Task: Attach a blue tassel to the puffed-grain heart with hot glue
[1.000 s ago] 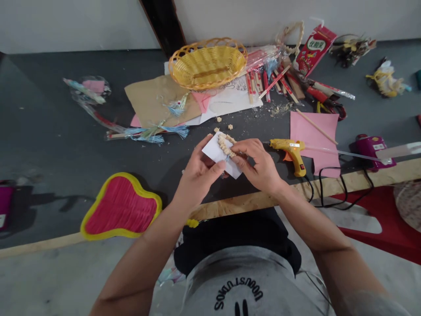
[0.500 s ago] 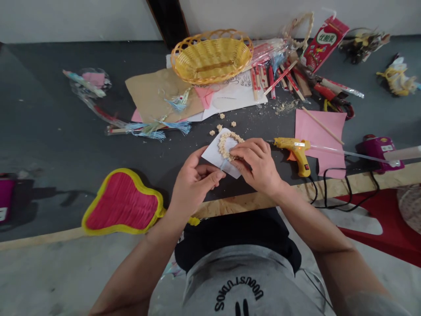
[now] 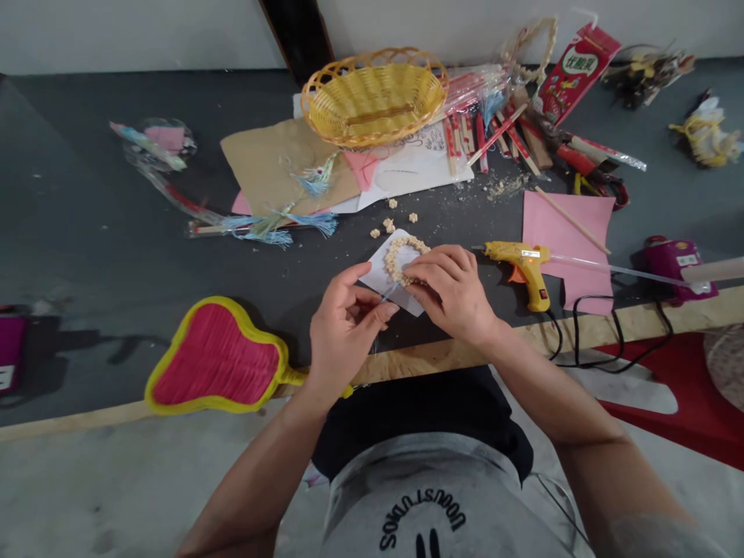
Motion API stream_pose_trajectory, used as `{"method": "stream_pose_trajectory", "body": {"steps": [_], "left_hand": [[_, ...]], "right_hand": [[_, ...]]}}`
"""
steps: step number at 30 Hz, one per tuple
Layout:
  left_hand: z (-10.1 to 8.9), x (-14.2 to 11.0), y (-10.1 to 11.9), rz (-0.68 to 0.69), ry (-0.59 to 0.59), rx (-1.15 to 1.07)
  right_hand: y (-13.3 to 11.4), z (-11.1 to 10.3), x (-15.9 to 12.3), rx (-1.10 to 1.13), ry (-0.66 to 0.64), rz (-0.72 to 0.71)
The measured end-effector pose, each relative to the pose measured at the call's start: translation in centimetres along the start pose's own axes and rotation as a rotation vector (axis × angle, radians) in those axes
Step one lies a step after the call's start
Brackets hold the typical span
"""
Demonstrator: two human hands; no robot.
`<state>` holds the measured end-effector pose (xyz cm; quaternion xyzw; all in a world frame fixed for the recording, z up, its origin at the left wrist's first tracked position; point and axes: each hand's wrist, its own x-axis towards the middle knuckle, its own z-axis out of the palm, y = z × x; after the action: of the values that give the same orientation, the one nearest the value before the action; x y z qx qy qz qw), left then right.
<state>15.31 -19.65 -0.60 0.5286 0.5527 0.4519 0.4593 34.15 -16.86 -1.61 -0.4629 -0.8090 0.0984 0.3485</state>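
Observation:
A white paper card lies on the dark table with a ring of small cream beads on it. My right hand presses its fingertips on the near side of the bead ring, fingers curled. My left hand sits just left of the card's near corner, thumb and forefinger pinched on a thin thread that runs toward the ring. Three loose cream beads lie beyond the card.
A yellow glue gun lies right of my hands, its black cord trailing over the wooden table edge. Pink paper, a yellow woven basket, brown paper, chopstick packets, blue tassels and a red-and-yellow fan surround the work spot.
The card with the bead ring has gone from tilted in both hands to flat on the table. My left hand let go of the card and drew back, pinching a thread.

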Motion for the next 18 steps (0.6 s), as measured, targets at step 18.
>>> {"method": "stream_pose_trajectory", "body": {"steps": [18], "left_hand": [[0.10, -0.22, -0.02, 0.352, 0.101, 0.538]], "right_hand": [[0.10, -0.01, -0.11, 0.020, -0.038, 0.031]]}}
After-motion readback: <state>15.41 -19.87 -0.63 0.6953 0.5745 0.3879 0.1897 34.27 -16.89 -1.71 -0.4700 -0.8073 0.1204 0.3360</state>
